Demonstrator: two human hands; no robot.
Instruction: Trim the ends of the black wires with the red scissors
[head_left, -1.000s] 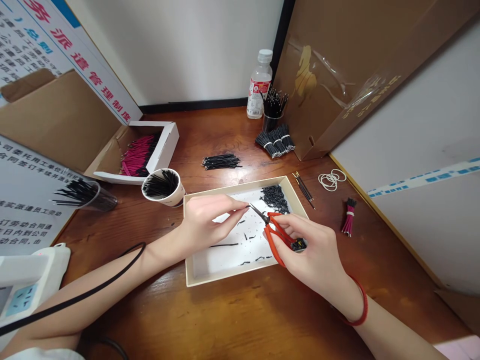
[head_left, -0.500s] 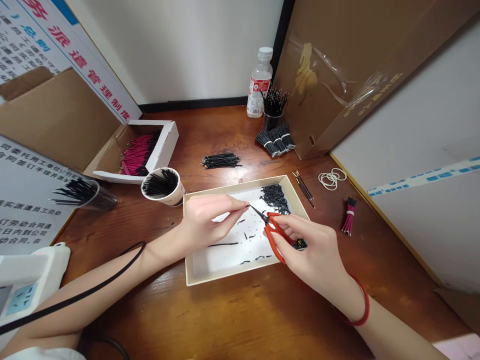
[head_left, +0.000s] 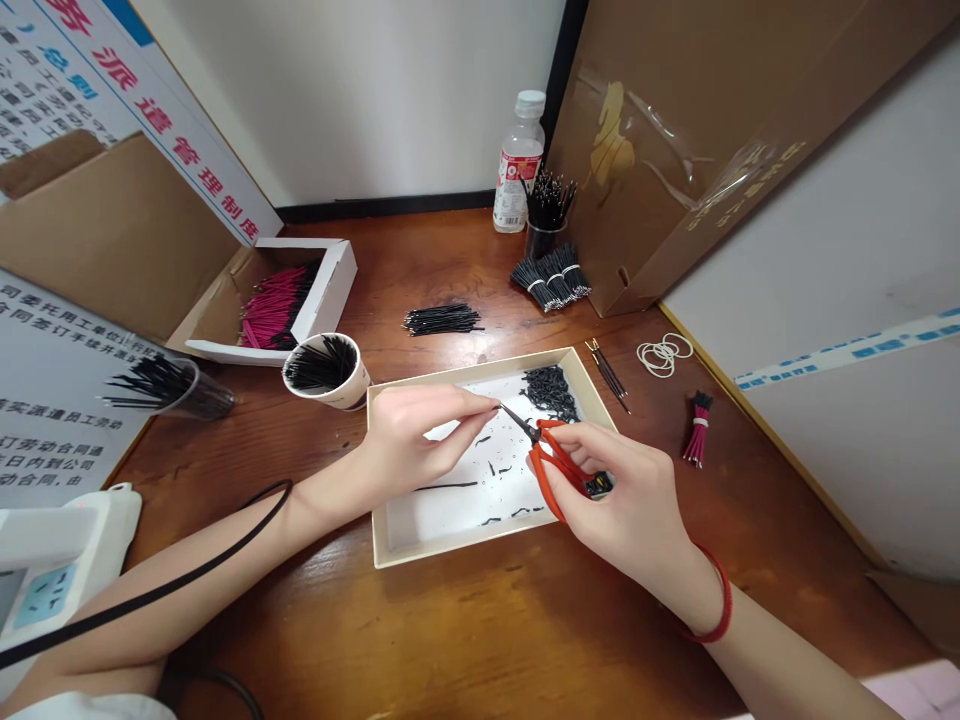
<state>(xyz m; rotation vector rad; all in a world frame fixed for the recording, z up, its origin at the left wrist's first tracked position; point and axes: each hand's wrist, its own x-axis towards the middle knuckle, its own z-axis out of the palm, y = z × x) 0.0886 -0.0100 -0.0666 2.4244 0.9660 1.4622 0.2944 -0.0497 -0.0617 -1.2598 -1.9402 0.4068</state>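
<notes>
Over the left part of a shallow tray (head_left: 381, 530), my left hand (head_left: 420, 435) pinches something at its fingertips, too small to make out. A thin black wire (head_left: 450, 486) shows below that hand, over the white tray bottom. My right hand (head_left: 630, 490) is closed on the handles of orange-handled scissors (head_left: 551, 470). The scissors' dark tips meet the fingertips of my left hand. A heap of short black pieces (head_left: 551, 393) lies in the tray's far right corner, with smaller scraps scattered about.
Left of the tray stand a paper cup (head_left: 330, 385) and a clear cup (head_left: 199, 390) of black wires, and a white box (head_left: 337, 285). Behind are a wire pile (head_left: 442, 319), tied bundles (head_left: 551, 280) and a bottle (head_left: 519, 165). Rubber bands (head_left: 664, 355) lie right.
The scissor handles in my right hand have come a little closer together. My left hand stays almost in place.
</notes>
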